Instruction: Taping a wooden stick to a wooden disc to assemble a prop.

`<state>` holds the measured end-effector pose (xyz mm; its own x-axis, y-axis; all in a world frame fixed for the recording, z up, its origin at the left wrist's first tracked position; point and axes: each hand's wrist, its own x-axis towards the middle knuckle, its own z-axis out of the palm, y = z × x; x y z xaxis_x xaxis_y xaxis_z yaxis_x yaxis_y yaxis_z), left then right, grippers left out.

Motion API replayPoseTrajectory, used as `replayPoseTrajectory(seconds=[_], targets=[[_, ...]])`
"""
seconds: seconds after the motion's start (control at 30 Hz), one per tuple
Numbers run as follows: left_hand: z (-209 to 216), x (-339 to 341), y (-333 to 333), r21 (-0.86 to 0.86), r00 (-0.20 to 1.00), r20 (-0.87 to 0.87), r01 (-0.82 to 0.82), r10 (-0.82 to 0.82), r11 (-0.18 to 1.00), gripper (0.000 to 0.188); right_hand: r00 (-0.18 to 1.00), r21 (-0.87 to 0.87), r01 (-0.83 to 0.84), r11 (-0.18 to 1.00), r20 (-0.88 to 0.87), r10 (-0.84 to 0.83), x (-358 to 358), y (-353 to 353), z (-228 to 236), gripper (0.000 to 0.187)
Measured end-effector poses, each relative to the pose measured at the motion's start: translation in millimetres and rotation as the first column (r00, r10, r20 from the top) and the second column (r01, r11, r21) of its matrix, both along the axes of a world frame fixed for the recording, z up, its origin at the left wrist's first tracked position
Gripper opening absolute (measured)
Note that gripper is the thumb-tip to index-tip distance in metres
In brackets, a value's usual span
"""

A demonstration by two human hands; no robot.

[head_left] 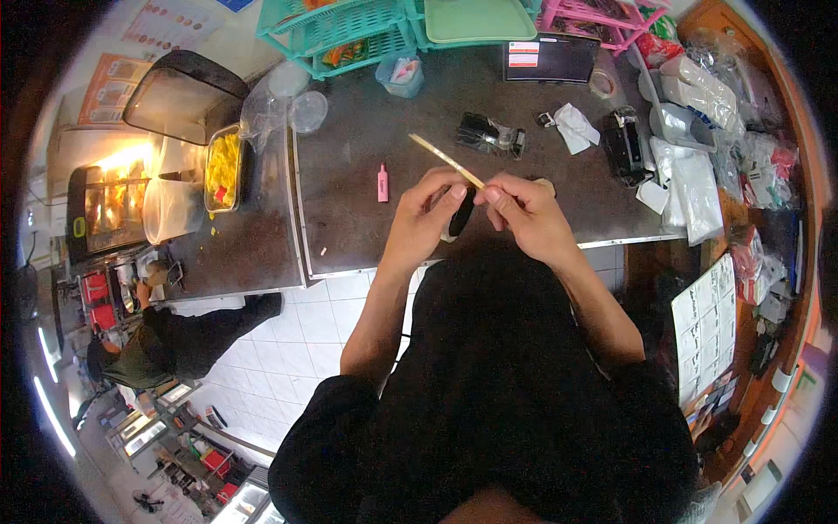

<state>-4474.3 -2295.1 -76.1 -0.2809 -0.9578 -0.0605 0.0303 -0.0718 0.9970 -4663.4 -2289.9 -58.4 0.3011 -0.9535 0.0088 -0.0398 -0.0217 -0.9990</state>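
Over the near edge of the dark worktop (349,223), my two hands come close together. Thumb and fingers of my right hand (532,217) pinch the lower end of a thin, pale yellow stick (435,151). The stick slants up to the left, its far end free. My left hand (422,218) is curled beside it, thumb against the index finger; what it grips is hidden. A black object with a pale rim (459,220) shows between the hands; I cannot tell whether it is held. A pink tube (382,185) lies left of my left hand.
Beyond my hands lie a black plastic-wrapped item (480,133), crumpled tissue (576,128) and a black device (625,148). A blue cup (401,79) and teal baskets (349,39) stand at the back. Left are a yellow-filled container (224,166) and another person (166,341).
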Motion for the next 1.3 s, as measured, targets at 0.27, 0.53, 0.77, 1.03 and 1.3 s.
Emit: replayPoseTrajectory(seconds=[0.27,0.53,0.77,1.03,1.3], targets=[[-5,-2,0,0.097,0.965,-0.237,-0.090,0.110,0.991,0.014,0.997,0.227,-0.069,0.971,0.044,0.061,-2,3,6,0.010],[0,-3,-1,0.154,0.949,-0.293,-0.074,0.117,0.985,0.015,0.998,0.132,0.009,0.991,-0.067,0.000,5,5,-9,0.010],[4,-2,-3,0.038,0.963,-0.263,-0.045,0.054,0.998,0.015,1.000,0.079,-0.001,0.997,0.009,0.001,5,2,-7,0.013],[2,-2,-6,-0.125,0.990,-0.137,-0.032,0.015,0.992,0.018,0.992,-0.040,0.080,0.996,-0.091,-0.083,6,3,-1,0.013],[-1,5,-1,-0.022,0.999,-0.018,0.048,-0.049,0.999,0.034,0.984,0.199,-0.078,0.977,0.171,0.043,-2,-4,7,0.014]])
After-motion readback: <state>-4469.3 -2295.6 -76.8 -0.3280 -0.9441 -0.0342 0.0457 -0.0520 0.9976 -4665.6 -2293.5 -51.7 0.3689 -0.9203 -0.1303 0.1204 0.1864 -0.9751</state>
